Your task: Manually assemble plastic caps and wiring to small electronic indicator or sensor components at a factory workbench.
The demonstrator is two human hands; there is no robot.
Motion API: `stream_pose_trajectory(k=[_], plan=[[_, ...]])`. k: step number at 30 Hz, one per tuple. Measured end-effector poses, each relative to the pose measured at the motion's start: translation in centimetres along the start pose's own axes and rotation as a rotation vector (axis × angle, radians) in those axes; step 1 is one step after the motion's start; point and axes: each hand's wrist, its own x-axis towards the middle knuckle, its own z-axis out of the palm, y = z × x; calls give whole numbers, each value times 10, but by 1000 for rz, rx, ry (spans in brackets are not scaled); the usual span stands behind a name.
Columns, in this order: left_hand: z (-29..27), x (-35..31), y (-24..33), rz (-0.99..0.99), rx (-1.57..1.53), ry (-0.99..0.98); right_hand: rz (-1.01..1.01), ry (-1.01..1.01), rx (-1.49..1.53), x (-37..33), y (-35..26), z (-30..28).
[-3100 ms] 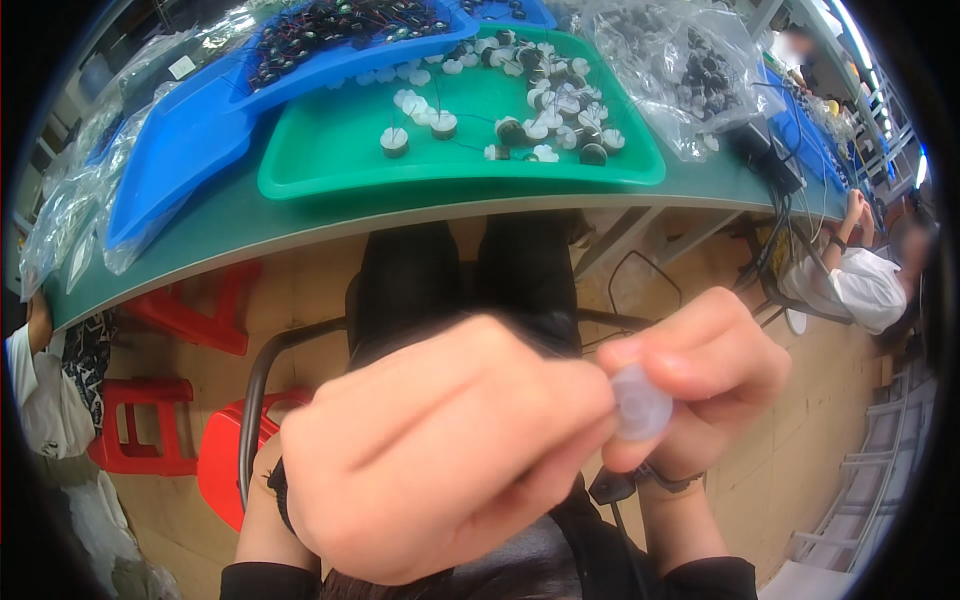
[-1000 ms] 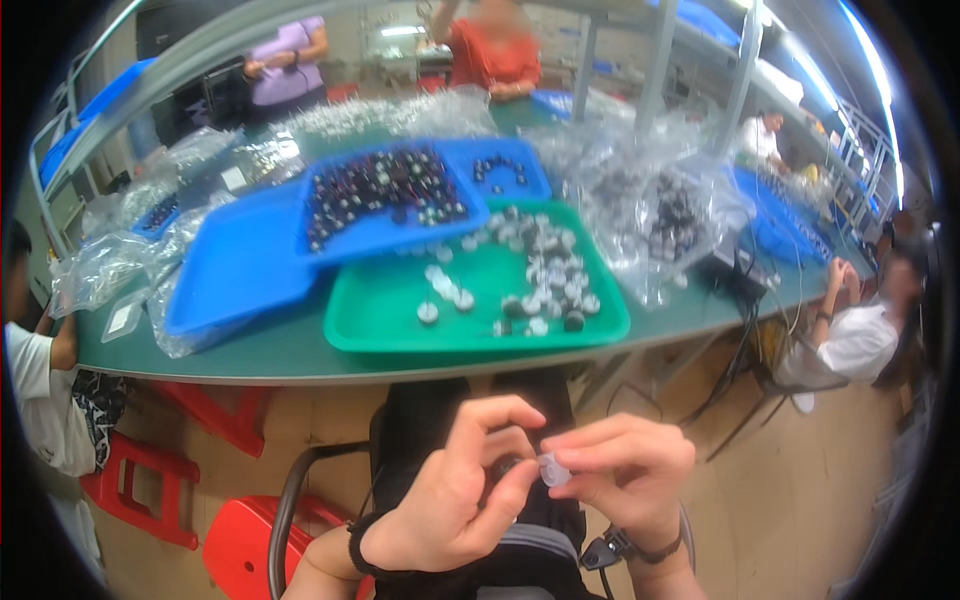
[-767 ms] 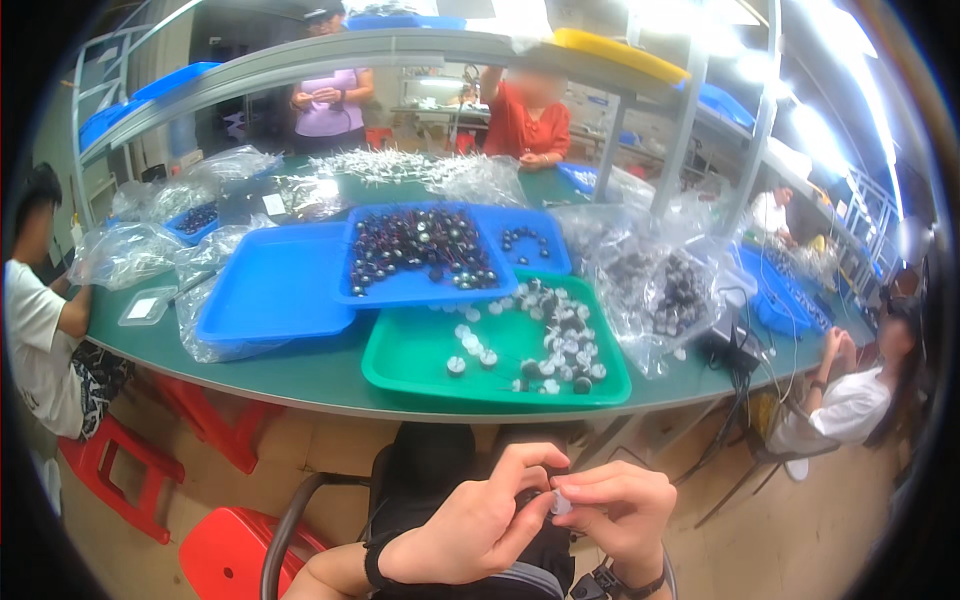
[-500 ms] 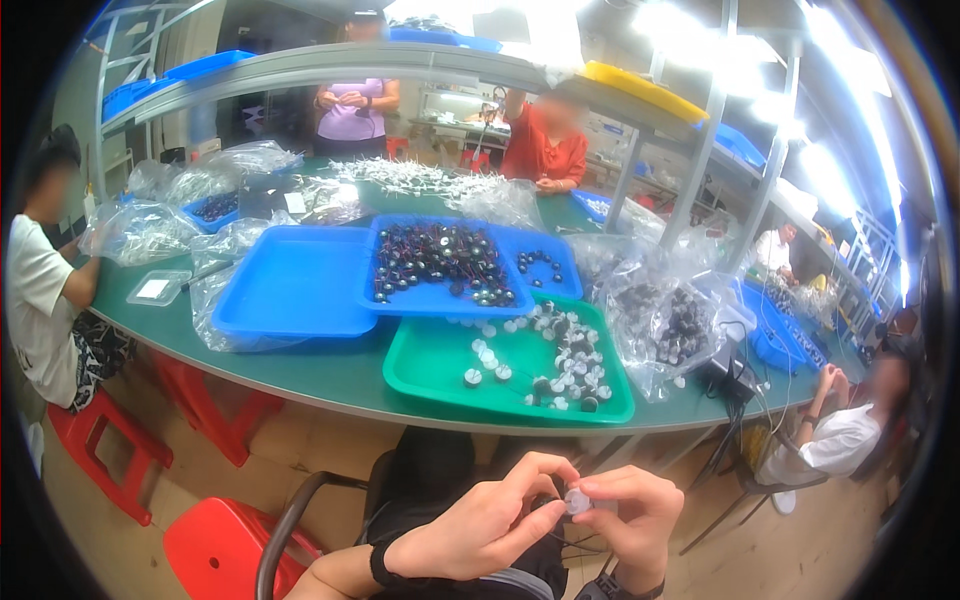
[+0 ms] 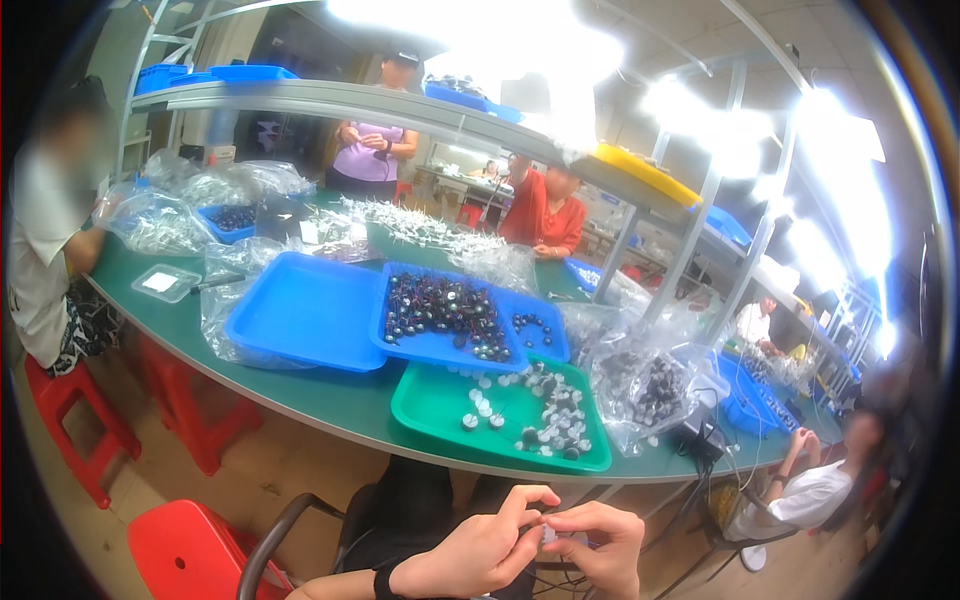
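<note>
Over my lap, in front of the table, my left hand [image 5: 474, 552] and my right hand [image 5: 603, 542] meet at their fingertips. Pinched between them is a small round white part [image 5: 548, 535], mostly covered by the fingers. Thin dark wires show just below my hands. Nearest to them on the table is a green tray [image 5: 420, 418] with many white-and-dark round pieces [image 5: 553, 420], some with thin leads. Behind it, a blue tray [image 5: 400, 352] holds a heap of dark round components [image 5: 447, 312].
A blue tray [image 5: 300, 318] lies to the left, and clear plastic bags [image 5: 625, 395] of parts to the right. White thin pieces [image 5: 430, 225] are spread farther back. A metal shelf [image 5: 350, 108] spans the table. Several co-workers sit or stand around; a red stool [image 5: 180, 555] is at lower left.
The head view has shifted, so the table and trays appear lower. My hands stay together on the small white part, which now shows less between my fingers.
</note>
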Motion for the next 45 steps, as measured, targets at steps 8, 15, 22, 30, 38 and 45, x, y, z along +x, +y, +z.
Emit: stream_pose_trajectory(k=[8, 15, 22, 30, 38, 45], plan=[[-11, -10, -9, -93, -362, -106, 142, -120, 25, 3, -12, -1], [-6, -13, -16, 64, -220, 37, 47, -120, -14, 9, -19, 15], [-1, 7, -36, 24, -362, 7, -17, -180, -241, 17, -15, 11], [14, 104, -19, 32, 65, -262, -67, 133, -357, 36, 25, -60], [15, 164, 0, -358, 148, -537, -148, 226, -542, 51, 48, -82], [-32, 268, 55, -370, 570, -556, 20, 400, -422, 55, 49, -118]])
